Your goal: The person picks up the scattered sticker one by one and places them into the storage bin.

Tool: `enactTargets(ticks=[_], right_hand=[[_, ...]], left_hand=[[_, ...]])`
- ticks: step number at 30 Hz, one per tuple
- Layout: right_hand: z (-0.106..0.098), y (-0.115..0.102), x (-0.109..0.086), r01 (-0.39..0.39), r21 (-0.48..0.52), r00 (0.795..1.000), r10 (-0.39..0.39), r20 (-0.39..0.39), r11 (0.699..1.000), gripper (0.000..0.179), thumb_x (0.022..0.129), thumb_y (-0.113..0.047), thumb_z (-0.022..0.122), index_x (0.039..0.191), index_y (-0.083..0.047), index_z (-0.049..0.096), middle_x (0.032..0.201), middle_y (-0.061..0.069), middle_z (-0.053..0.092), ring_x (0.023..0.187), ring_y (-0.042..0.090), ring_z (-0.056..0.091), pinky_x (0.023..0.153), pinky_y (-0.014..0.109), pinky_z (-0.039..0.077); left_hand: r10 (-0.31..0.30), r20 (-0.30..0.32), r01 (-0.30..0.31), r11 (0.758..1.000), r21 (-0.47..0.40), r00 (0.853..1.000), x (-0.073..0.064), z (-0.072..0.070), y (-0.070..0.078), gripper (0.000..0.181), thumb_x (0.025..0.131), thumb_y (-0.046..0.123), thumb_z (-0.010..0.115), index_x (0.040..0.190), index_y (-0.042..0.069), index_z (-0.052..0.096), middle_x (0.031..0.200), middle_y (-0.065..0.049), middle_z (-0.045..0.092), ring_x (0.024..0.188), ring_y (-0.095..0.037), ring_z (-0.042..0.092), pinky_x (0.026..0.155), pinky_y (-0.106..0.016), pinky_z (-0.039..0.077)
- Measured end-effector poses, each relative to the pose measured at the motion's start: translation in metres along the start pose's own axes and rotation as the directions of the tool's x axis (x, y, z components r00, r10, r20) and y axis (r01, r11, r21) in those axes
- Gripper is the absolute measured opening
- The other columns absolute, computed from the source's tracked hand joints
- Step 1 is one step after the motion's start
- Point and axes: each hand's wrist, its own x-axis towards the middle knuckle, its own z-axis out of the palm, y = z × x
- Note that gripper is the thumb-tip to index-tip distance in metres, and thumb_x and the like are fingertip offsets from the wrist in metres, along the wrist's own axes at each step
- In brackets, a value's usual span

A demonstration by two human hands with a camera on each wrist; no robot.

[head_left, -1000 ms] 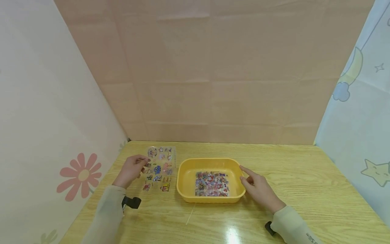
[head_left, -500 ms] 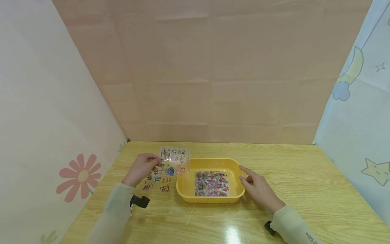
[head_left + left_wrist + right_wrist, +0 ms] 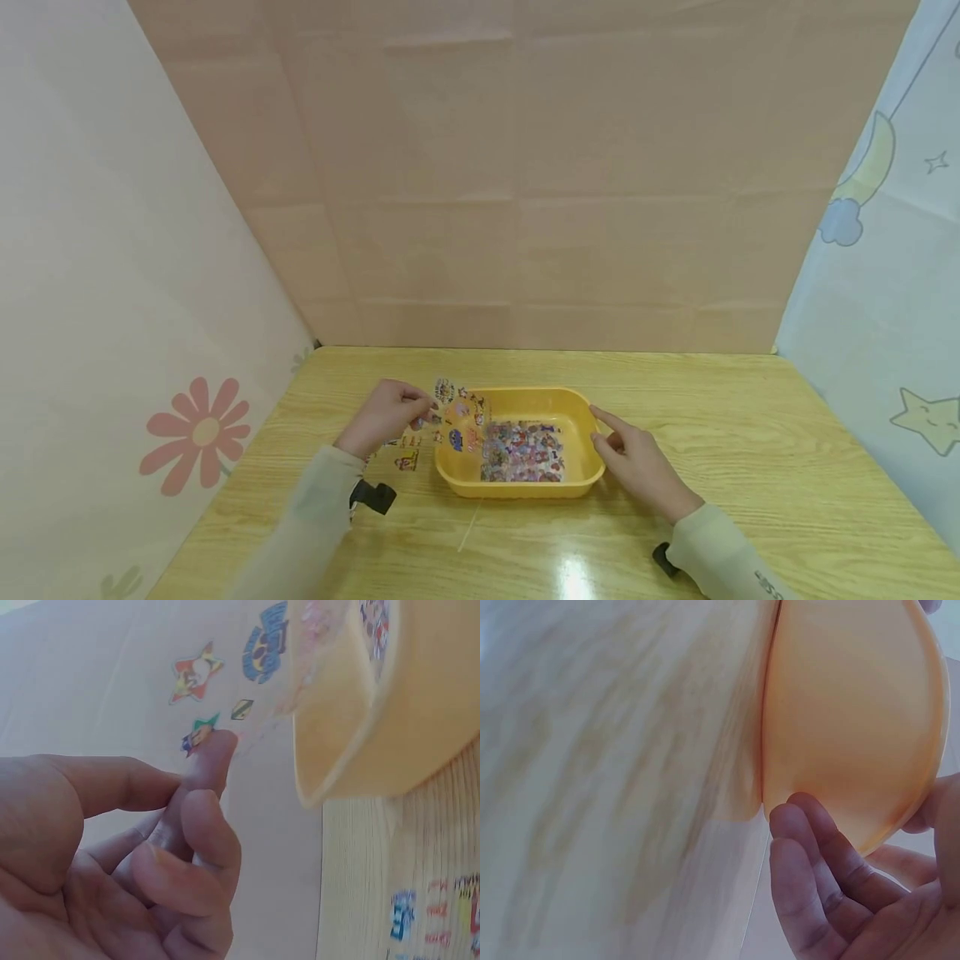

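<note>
My left hand (image 3: 388, 418) pinches a clear sticker sheet (image 3: 459, 417) between thumb and fingers. Colourful cartoon figures cover the sheet, which tilts over the left rim of a yellow plastic basin (image 3: 517, 492). In the left wrist view, the pinched edge shows a small star sticker (image 3: 199, 735) beside the fingertips. At the basin's right end, my right hand (image 3: 637, 467) holds the rim, thumb and index finger over the edge. Its other fingers (image 3: 802, 825) lie by the outer wall in the right wrist view. More printed sticker sheets (image 3: 528, 458) lie flat inside the basin.
Another clear sticker sheet (image 3: 407, 458) lies on the wooden table (image 3: 750, 442) left of the basin, partly hidden by the left hand. A pinkish-brown backdrop (image 3: 510, 208) stands behind the table, with patterned white sheets (image 3: 82, 250) at both sides.
My left hand has lifted the sticker sheet off the left side of the table and carried it right, to above the basin's left part. The right hand and basin have stayed put.
</note>
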Motion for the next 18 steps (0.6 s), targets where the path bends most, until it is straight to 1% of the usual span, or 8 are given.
enactTargets(ticks=[2,5,11,15,18], right_hand=[[-0.001,0.0,0.0,-0.003,0.001,1.0,0.003,0.001,1.0,0.053,0.105,-0.029,0.053,0.152,-0.009,0.042,0.079,0.003,0.064,0.057,0.012,0.051,0.054,0.027,0.045],[-0.001,-0.001,0.0,-0.005,0.0,1.0,0.005,0.003,1.0,0.053,0.105,-0.028,0.054,0.153,-0.009,0.042,0.08,0.003,0.064,0.058,0.013,0.051,0.055,0.027,0.045],[0.0,-0.001,0.0,0.0,-0.016,1.0,0.0,-0.001,1.0,0.053,0.104,-0.027,0.054,0.152,-0.008,0.042,0.079,0.003,0.064,0.058,0.013,0.051,0.055,0.027,0.045],[-0.001,-0.001,-0.001,0.0,-0.023,1.0,0.0,-0.003,1.0,0.053,0.104,-0.027,0.054,0.152,-0.008,0.042,0.079,0.003,0.064,0.058,0.012,0.051,0.054,0.027,0.045],[-0.001,-0.002,-0.001,-0.001,-0.021,1.0,0.001,-0.006,1.0,0.052,0.104,-0.026,0.054,0.152,-0.008,0.042,0.08,0.003,0.065,0.057,0.012,0.051,0.054,0.027,0.045]], left_hand=[[0.007,0.021,-0.007,1.0,0.005,1.0,0.001,0.004,0.003,0.024,0.101,0.014,0.055,0.104,0.007,0.078,0.082,-0.004,0.073,0.061,-0.014,0.055,0.044,-0.024,0.035],[0.016,0.049,-0.016,1.0,0.009,0.999,0.002,0.011,0.005,0.024,0.101,0.014,0.055,0.104,0.007,0.078,0.083,-0.001,0.073,0.066,-0.016,0.059,0.047,-0.024,0.038],[0.017,0.094,-0.019,1.0,0.011,0.995,0.005,0.023,0.01,0.023,0.102,0.018,0.057,0.105,0.007,0.077,0.081,-0.001,0.072,0.065,-0.019,0.062,0.047,-0.024,0.037],[0.032,0.113,-0.035,0.999,0.024,0.993,0.008,0.032,0.014,0.022,0.102,0.02,0.059,0.102,0.007,0.076,0.081,-0.001,0.072,0.065,-0.019,0.063,0.048,-0.025,0.039],[0.028,0.122,-0.031,0.999,0.026,0.992,0.009,0.037,0.019,0.021,0.101,0.02,0.06,0.101,0.007,0.076,0.081,-0.002,0.073,0.065,-0.02,0.065,0.047,-0.024,0.039]])
